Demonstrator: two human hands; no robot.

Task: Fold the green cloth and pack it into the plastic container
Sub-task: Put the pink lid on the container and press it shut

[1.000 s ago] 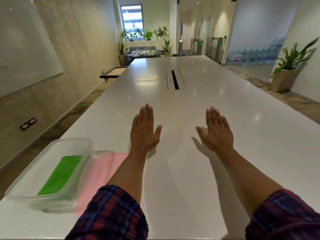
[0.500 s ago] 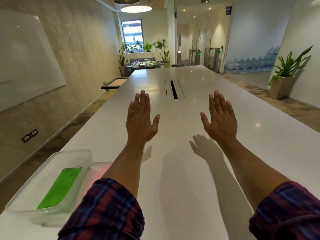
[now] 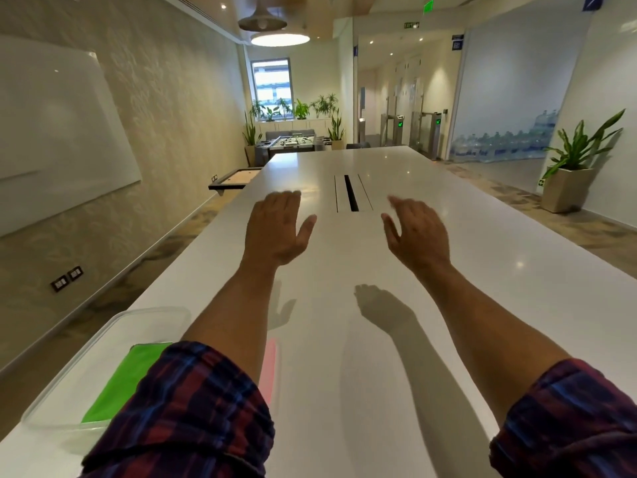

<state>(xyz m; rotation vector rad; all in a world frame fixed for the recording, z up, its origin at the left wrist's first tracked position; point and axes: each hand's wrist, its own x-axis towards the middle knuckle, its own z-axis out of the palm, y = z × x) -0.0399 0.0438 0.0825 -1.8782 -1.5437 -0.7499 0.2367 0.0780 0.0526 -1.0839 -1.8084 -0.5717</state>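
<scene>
Δ: both hands raised off desk point(image 3: 344, 339) since 1 s ago, now hovering, blurred | L hand point(image 3: 275, 232) grip released, empty | R hand point(image 3: 418, 234) same | green cloth point(image 3: 117, 384) folded, flat inside plastic container point(image 3: 113, 326), near-left | pink lid point(image 3: 270, 367) beside, off | est: packing done, lid maybe left

We see a bright green cloth point(image 3: 117, 384) in a clear, colourless container point(image 3: 69, 381), with a pale pink lid point(image 3: 269, 370) beside it. Our sleeves point(image 3: 186, 415) are plaid in dark red, navy and blue. The table point(image 3: 344, 339) is glossy white, with a black slot point(image 3: 351, 193). The wall point(image 3: 179, 108) is beige with a faint leafy pattern; the potted plant point(image 3: 579, 146) is green in a cream pot.
</scene>
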